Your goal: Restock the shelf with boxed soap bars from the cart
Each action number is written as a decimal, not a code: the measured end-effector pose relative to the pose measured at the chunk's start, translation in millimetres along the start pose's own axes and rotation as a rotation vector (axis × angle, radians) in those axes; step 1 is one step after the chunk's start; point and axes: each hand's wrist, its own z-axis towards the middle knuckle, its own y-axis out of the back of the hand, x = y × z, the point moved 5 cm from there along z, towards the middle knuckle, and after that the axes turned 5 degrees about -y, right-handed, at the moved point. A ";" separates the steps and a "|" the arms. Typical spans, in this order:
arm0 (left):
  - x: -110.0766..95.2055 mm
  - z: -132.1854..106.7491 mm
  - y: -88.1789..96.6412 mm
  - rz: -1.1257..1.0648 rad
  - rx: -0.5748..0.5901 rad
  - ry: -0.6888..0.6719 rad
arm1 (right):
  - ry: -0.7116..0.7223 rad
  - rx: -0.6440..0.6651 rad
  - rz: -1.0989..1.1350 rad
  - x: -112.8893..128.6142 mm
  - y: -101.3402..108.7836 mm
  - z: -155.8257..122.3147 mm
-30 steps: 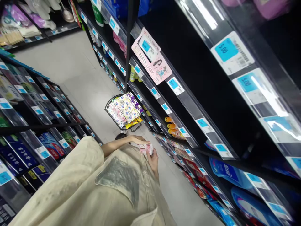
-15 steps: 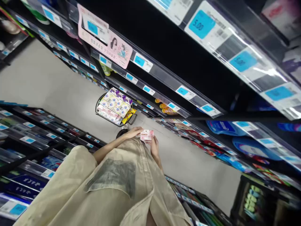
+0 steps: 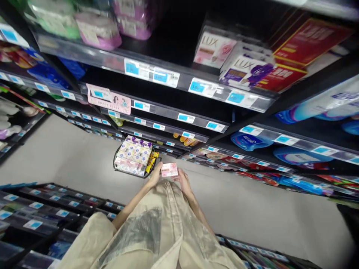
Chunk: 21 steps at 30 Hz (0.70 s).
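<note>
A small pink-and-white soap box [image 3: 169, 170] is held in front of my body, between both hands. My left hand [image 3: 155, 175] grips its left edge, fingers closed. On the opposite side, my right hand [image 3: 183, 180] has its fingers closed on the box's right edge. Just beyond my left hand, a black-rimmed basket [image 3: 114, 163] stands on the floor. Rows of soap boxes [image 3: 134, 153] fill it, white and yellow in the middle, pink at the near side and purple at the far side. A yellow packet [image 3: 152, 161] lies along its right side.
Shelves with price tags [image 3: 165, 76] run across the aisle ahead. Pink LUX soap boxes [image 3: 214, 48], purple LUX boxes [image 3: 246, 67] and red boxes [image 3: 311, 41] sit on the upper shelf. Blue bottles [image 3: 251, 141] lie to the right. More shelving [image 3: 36, 209] stands behind my left side.
My view has tilted up and turned, bringing the upper shelf with the LUX boxes into sight. Both hands still hold the soap box.
</note>
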 end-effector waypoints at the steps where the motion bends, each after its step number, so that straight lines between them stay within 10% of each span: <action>1: -0.2 -2.2 -3.1 -0.176 -0.084 0.029 | 0.005 0.019 0.001 0.9 1.4 -1.2; 7: -16.5 -11.0 4.9 -0.954 -0.414 0.188 | 0.057 0.170 0.000 8.0 6.1 -6.4; 15: -146.1 -31.5 28.1 -1.294 -0.094 -0.157 | 0.045 0.126 0.030 16.0 28.6 -16.4; 21: -179.2 -52.3 27.4 -1.260 -0.307 -0.226 | 0.008 0.118 0.030 5.3 36.9 -19.4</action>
